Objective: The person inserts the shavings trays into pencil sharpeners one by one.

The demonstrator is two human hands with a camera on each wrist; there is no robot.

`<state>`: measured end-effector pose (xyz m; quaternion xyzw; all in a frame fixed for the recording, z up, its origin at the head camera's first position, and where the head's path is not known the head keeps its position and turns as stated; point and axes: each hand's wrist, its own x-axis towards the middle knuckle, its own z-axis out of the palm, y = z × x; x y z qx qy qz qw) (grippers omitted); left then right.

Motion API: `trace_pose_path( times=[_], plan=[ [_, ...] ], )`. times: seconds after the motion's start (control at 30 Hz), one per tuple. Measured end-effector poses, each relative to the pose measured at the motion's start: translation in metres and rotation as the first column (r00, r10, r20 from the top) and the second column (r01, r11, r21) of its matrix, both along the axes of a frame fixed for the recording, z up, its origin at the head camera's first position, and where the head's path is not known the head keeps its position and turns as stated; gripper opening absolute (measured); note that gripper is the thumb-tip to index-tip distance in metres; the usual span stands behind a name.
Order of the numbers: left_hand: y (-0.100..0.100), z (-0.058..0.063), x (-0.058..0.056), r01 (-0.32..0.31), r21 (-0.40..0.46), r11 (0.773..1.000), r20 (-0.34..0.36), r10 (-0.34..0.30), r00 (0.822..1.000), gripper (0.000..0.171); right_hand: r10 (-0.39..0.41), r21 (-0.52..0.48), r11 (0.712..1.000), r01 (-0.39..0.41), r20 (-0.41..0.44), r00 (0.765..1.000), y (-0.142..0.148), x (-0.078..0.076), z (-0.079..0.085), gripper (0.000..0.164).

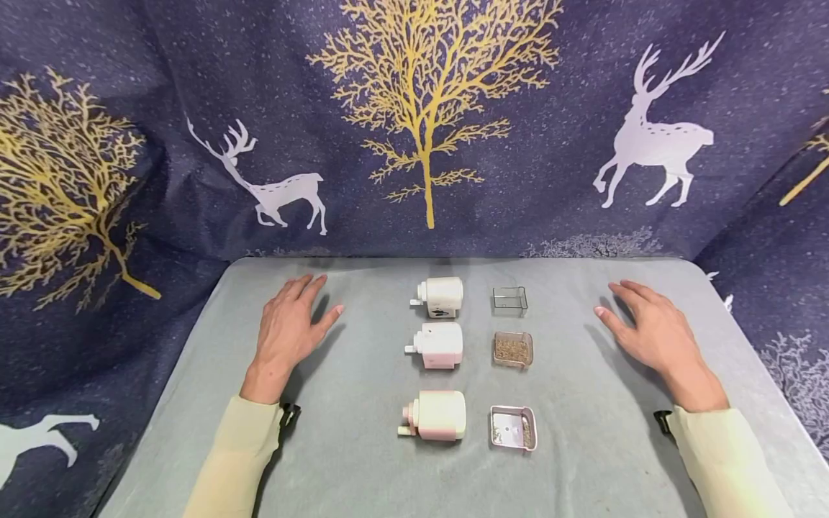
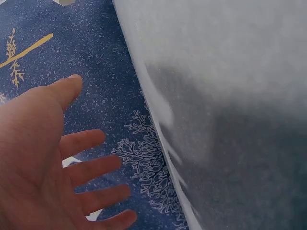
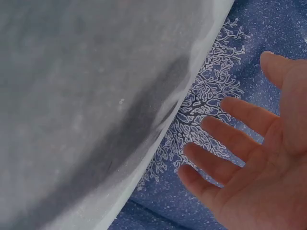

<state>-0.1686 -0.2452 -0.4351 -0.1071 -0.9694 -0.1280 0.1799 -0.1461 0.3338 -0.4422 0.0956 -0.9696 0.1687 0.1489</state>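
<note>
Three small crank pencil sharpeners stand in a column mid-table: a white one [image 1: 444, 296] at the back, a white and pink one [image 1: 441, 345] in the middle, a cream and pink one [image 1: 440, 416] in front. To their right lie three shavings trays: a clear dark-rimmed one [image 1: 510, 301], one full of brown shavings [image 1: 513, 350], and a pink-rimmed one [image 1: 514, 428] with a few shavings. My left hand [image 1: 291, 324], fingers spread, is left of the sharpeners, holding nothing. On the far right my right hand [image 1: 650, 331] is likewise spread, apart from the trays. Both wrist views show bare palms.
A grey cloth covers the table [image 1: 356, 475], its back edge meeting a dark blue curtain [image 1: 376, 208] printed with deer and golden trees. Each sharpener's crank handle points left. Dark straps [image 1: 289, 416] show at both wrists.
</note>
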Motion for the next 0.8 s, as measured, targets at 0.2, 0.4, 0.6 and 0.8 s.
trace_pose_path(
  times=[0.2,0.4,0.6,0.8],
  plan=[
    [-0.001,0.0,0.002,0.026,0.01,1.0,-0.032,-0.025,0.999,0.067,0.011,-0.015,1.0,-0.011,-0.016,1.0,0.0,0.004,0.001,0.057],
    [0.0,-0.001,0.003,0.028,0.021,0.999,-0.036,-0.027,0.999,0.065,0.016,-0.023,1.0,-0.017,-0.024,1.0,0.001,0.006,0.0,0.055],
    [0.0,-0.002,0.005,0.035,0.03,0.999,-0.041,-0.034,0.999,0.063,0.033,-0.032,0.999,-0.035,-0.048,0.998,0.0,0.01,0.0,0.053],
    [0.002,-0.002,0.007,0.049,0.036,0.998,-0.04,-0.048,0.998,0.061,0.034,-0.053,0.998,-0.036,-0.044,0.998,0.0,0.013,0.0,0.053]
  ],
)
